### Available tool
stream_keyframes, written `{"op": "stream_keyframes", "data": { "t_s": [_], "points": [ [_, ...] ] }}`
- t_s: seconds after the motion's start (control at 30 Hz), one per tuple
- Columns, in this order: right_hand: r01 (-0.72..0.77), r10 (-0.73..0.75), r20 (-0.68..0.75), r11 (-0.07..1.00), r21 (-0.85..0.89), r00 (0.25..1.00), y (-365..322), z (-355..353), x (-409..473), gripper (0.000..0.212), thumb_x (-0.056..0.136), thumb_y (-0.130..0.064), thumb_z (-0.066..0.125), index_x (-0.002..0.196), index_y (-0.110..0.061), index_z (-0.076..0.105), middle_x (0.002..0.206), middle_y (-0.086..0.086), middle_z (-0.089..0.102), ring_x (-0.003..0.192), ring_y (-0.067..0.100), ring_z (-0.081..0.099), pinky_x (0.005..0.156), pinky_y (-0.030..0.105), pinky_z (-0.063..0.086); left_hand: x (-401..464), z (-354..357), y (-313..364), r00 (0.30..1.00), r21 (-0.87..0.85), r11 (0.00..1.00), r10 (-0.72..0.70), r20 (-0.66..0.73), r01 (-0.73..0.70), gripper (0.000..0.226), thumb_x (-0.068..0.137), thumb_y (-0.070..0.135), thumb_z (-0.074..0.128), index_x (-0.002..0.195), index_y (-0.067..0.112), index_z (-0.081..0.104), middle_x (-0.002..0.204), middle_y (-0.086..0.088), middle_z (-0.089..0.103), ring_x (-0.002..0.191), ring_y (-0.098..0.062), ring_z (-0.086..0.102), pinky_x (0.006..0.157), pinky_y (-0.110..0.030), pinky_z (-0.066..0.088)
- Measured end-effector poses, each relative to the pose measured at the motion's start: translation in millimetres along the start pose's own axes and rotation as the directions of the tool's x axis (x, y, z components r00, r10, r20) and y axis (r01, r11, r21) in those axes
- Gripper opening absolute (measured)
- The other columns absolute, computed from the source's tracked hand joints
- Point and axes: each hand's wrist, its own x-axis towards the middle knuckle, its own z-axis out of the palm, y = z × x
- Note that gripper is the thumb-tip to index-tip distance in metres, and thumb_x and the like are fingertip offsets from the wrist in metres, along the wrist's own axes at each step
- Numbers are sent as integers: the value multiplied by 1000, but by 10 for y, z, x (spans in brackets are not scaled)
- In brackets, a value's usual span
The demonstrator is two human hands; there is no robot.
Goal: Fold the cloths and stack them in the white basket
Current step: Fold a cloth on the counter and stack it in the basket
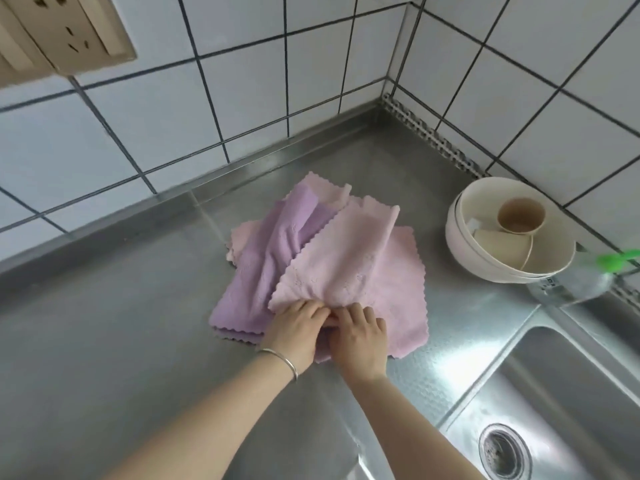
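Note:
A loose pile of pink and purple cloths lies on the steel counter (104,323). The top pink cloth (349,261) is draped over a crumpled purple cloth (266,258), and further pink cloths lie flat beneath. My left hand (294,329), with a bangle on its wrist, and my right hand (360,336) sit side by side at the near edge of the pile. Both pinch the near edge of the top pink cloth, fingertips tucked under it. No white basket is in view.
A stack of white bowls (460,244) holding two beige cups (519,216) stands at the right near the tiled wall. A clear bottle with a green cap (585,275) lies beside it. The sink (554,403) with its drain (504,452) lies at bottom right.

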Motion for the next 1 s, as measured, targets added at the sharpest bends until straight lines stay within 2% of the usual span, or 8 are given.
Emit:
{"op": "stream_keyframes", "data": {
  "t_s": [0.13, 0.3, 0.47, 0.6, 0.67, 0.73, 0.83, 1.0],
  "points": [
    [-14, 27, -123, 994, 108, 992, 109, -30, 59, 20, 70, -17, 40, 66, -14, 60, 60, -1, 56, 54, 24, 53, 49, 34, 41, 138, -28, -66, 993, 130, 991, -8, -114, 23, 23, 68, 28, 46, 77, 34, 66, 80, 17, 65, 74, -10, 62, 67, -24, 43],
    [95, -62, -295, 991, 99, 953, 234, -325, 140, 23, 74, -13, 40, 76, -14, 63, 63, -2, 59, 55, 24, 54, 52, 34, 41, 234, -401, -75, 955, 154, 987, 90, -284, -48, 22, 70, 25, 46, 74, 26, 67, 62, 8, 66, 57, -17, 63, 61, -25, 43],
    [57, -38, -415, 998, 34, 909, 238, -794, 296, 24, 80, -14, 40, 77, -12, 64, 64, 0, 60, 55, 26, 55, 54, 30, 38, 61, -955, -20, 847, 70, 997, 76, -526, -46, 37, 69, 14, 35, 81, 19, 70, 64, 2, 70, 45, -23, 62, 36, -21, 43],
    [167, -115, -507, 984, 58, 854, -40, -1270, 344, 31, 84, -31, 47, 63, -11, 60, 48, 2, 55, 36, 26, 49, 45, 20, 26, -495, -1552, -204, 805, 18, 1000, 31, -592, -26, 32, 73, 20, 35, 89, 24, 63, 75, -4, 72, 51, -29, 64, 41, -26, 44],
    [277, -225, -423, 959, 65, 878, -283, -1505, 352, 39, 81, -45, 53, 60, -14, 59, 43, 1, 52, 33, 24, 46, 41, 19, 24, -871, -1820, -402, 842, -41, 999, -32, -538, 12, 27, 76, 27, 32, 95, 30, 50, 80, -2, 72, 63, -29, 65, 51, -28, 45],
    [303, -281, -144, 939, 165, 949, -509, -1704, 384, 37, 76, -54, 63, 62, -20, 57, 50, -3, 53, 45, 20, 50, 44, 23, 32, -1224, -2025, -600, 878, -71, 995, -91, -470, 65, 28, 77, 34, 31, 95, 31, 52, 82, 1, 71, 71, -26, 64, 57, -28, 41],
    [350, -375, 264, 927, 136, 889, -960, -1853, 418, 29, 82, -48, 63, 66, -27, 52, 58, -10, 44, 52, 6, 39, 48, 25, 31, -1800, -2215, -938, 892, -116, 968, -250, -377, 223, 34, 80, 34, 37, 98, 24, 64, 86, 3, 71, 79, -22, 63, 62, -27, 40],
    [422, -480, 246, 871, 253, 842, -1787, -1609, 545, 20, 91, -26, 57, 100, -10, 67, 93, 7, 62, 91, 24, 58, 66, 25, 33, -2396, -2359, -1589, 827, 42, 869, -454, -332, 493, 27, 95, 30, 44, 106, 20, 66, 104, -2, 65, 98, -26, 60, 81, -34, 45]
  ]
}}
